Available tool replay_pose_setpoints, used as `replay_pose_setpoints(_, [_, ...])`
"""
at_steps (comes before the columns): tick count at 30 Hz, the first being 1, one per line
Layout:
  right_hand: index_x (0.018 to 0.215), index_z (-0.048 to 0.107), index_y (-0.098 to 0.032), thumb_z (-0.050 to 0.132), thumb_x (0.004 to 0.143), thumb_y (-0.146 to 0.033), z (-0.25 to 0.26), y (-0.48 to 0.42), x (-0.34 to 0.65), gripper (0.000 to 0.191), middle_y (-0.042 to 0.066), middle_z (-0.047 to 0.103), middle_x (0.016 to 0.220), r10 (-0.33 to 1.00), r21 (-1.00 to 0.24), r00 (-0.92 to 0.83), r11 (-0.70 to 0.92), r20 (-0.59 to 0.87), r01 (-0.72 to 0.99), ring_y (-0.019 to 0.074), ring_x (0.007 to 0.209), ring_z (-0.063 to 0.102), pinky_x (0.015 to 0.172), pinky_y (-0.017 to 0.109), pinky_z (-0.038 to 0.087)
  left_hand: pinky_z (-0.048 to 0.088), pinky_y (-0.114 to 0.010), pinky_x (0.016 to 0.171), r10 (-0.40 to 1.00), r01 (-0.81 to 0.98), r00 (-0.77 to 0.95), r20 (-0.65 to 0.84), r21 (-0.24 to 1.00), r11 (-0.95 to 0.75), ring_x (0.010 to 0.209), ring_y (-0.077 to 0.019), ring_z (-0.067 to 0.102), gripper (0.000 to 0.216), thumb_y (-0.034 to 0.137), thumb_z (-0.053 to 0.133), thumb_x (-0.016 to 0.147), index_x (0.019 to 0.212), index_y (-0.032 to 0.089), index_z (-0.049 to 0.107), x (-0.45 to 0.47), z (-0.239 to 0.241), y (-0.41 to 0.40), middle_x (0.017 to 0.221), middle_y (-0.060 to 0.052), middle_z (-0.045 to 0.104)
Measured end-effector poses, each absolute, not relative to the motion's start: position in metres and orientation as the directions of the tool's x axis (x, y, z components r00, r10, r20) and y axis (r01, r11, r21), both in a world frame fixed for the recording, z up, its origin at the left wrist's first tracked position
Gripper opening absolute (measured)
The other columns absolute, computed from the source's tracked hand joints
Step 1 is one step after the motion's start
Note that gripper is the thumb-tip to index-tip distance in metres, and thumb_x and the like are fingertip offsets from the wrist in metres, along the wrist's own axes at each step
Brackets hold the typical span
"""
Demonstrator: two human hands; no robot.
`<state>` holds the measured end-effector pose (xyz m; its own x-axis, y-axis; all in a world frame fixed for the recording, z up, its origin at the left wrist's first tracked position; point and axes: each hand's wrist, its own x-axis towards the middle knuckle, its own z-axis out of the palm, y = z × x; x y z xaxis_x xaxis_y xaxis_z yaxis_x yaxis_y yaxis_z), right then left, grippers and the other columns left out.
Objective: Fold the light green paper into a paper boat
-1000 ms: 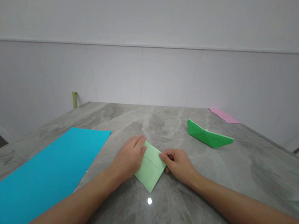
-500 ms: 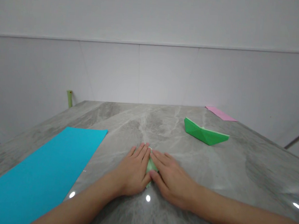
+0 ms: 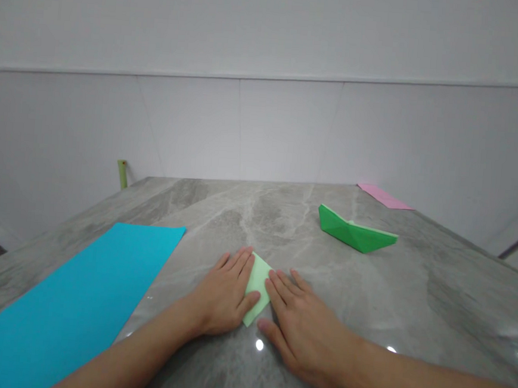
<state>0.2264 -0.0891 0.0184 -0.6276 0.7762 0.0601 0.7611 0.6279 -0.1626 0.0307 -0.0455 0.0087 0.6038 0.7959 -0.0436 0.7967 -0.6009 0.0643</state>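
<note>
A small folded piece of light green paper lies on the grey marble table in front of me. My left hand rests flat on its left side, fingers stretched out and together. My right hand lies flat on its right side, fingers spread on the paper's edge and the table. Only a narrow strip of the paper shows between the two hands. Neither hand grips anything.
A large cyan paper sheet lies at the left. A folded dark green paper boat sits at the far right, a pink sheet behind it at the table's back edge. A small green post stands at the back left corner by the white wall.
A second ago my hands pinched the paper's edges; they then came down flat over it. Since half a second ago my right hand has slid right and nearer, uncovering more paper.
</note>
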Motion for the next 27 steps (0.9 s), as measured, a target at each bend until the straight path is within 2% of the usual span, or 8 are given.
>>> replay_pose_setpoints(4, [0.132, 0.047, 0.003, 0.028, 0.096, -0.034, 0.018, -0.077, 0.223, 0.055, 0.027, 0.047, 0.135, 0.747, -0.119, -0.653, 0.665, 0.125, 0.737, 0.0343, 0.130, 0.041, 0.111, 0.055, 0.022, 0.015, -0.045, 0.114, 0.796, 0.797, 0.604, -0.034, 0.027, -0.604, 0.142, -0.0277, 0.013, 0.071, 0.054, 0.020, 0.094, 0.146, 0.005, 0.023, 0.032, 0.007, -0.045, 0.153, -0.018, 0.017])
replay_pose_setpoints(9, [0.135, 0.040, 0.006, 0.032, 0.093, -0.030, 0.014, -0.051, 0.220, 0.056, 0.028, 0.043, 0.138, 0.730, -0.078, -0.675, 0.683, 0.112, 0.726, 0.0358, 0.131, 0.038, 0.110, 0.057, 0.022, 0.014, -0.046, 0.114, 0.790, 0.790, 0.613, -0.007, 0.027, -0.612, 0.142, -0.0290, 0.012, 0.079, 0.062, 0.020, 0.090, 0.146, 0.006, 0.022, 0.031, 0.002, -0.043, 0.154, -0.018, 0.014])
replay_pose_setpoints(13, [0.141, 0.032, 0.004, 0.031, 0.093, -0.028, 0.014, -0.040, 0.217, 0.058, 0.026, 0.034, 0.145, 0.749, -0.103, -0.660, 0.662, 0.061, 0.742, 0.0370, 0.134, 0.032, 0.107, 0.057, 0.027, 0.012, -0.048, 0.114, 0.767, 0.768, 0.640, -0.033, 0.047, -0.639, 0.143, -0.0303, 0.007, 0.088, 0.069, 0.023, 0.086, 0.148, 0.007, 0.016, 0.028, 0.005, -0.044, 0.154, -0.018, 0.011])
replay_pose_setpoints(17, [0.143, 0.027, 0.003, 0.031, 0.094, -0.036, 0.017, -0.035, 0.217, 0.063, 0.026, 0.028, 0.148, 0.778, -0.169, -0.628, 0.617, -0.010, 0.768, 0.0399, 0.136, 0.025, 0.106, 0.059, 0.026, 0.009, -0.047, 0.115, 0.783, 0.782, 0.622, -0.016, 0.071, -0.620, 0.143, -0.0275, 0.007, 0.080, 0.063, 0.017, 0.090, 0.148, 0.009, 0.014, 0.025, 0.005, -0.052, 0.155, -0.015, 0.010])
replay_pose_setpoints(20, [0.148, 0.019, -0.007, 0.038, 0.091, -0.053, 0.017, -0.038, 0.224, 0.076, 0.020, 0.019, 0.152, 0.745, -0.252, -0.667, 0.641, -0.024, 0.725, 0.0392, 0.140, 0.014, 0.109, 0.061, 0.018, 0.009, -0.046, 0.115, 0.802, 0.799, 0.597, 0.005, 0.089, -0.595, 0.143, -0.0266, 0.008, 0.080, 0.064, 0.018, 0.090, 0.148, 0.011, 0.015, 0.025, 0.003, -0.057, 0.155, -0.014, 0.011])
replay_pose_setpoints(24, [0.150, 0.008, -0.025, 0.033, 0.096, -0.047, 0.013, -0.048, 0.236, 0.063, 0.008, 0.016, 0.155, 0.688, -0.310, -0.725, 0.692, 0.010, 0.652, 0.0349, 0.142, 0.007, 0.108, 0.065, 0.009, 0.009, -0.047, 0.114, 0.800, 0.795, 0.600, -0.004, 0.106, -0.597, 0.143, -0.0284, 0.009, 0.090, 0.071, 0.022, 0.085, 0.148, 0.007, 0.017, 0.023, 0.003, -0.053, 0.154, -0.017, 0.012])
replay_pose_setpoints(25, [0.150, 0.008, -0.026, 0.033, 0.096, -0.046, 0.013, -0.050, 0.237, 0.062, 0.007, 0.017, 0.155, 0.678, -0.313, -0.735, 0.699, 0.005, 0.643, 0.0351, 0.142, 0.007, 0.108, 0.066, 0.009, 0.009, -0.047, 0.114, 0.796, 0.791, 0.606, -0.012, 0.112, -0.601, 0.143, -0.0281, 0.009, 0.088, 0.071, 0.022, 0.085, 0.148, 0.008, 0.017, 0.022, 0.004, -0.050, 0.155, -0.015, 0.012])
replay_pose_setpoints(27, [0.149, 0.012, -0.028, 0.033, 0.096, -0.044, 0.012, -0.052, 0.239, 0.060, 0.006, 0.019, 0.155, 0.669, -0.312, -0.743, 0.706, 0.000, 0.635, 0.0359, 0.141, 0.008, 0.107, 0.068, 0.008, 0.010, -0.046, 0.114, 0.802, 0.797, 0.596, -0.020, 0.129, -0.590, 0.143, -0.0237, 0.009, 0.071, 0.058, 0.012, 0.093, 0.148, 0.014, 0.018, 0.020, 0.005, -0.043, 0.156, -0.009, 0.013])
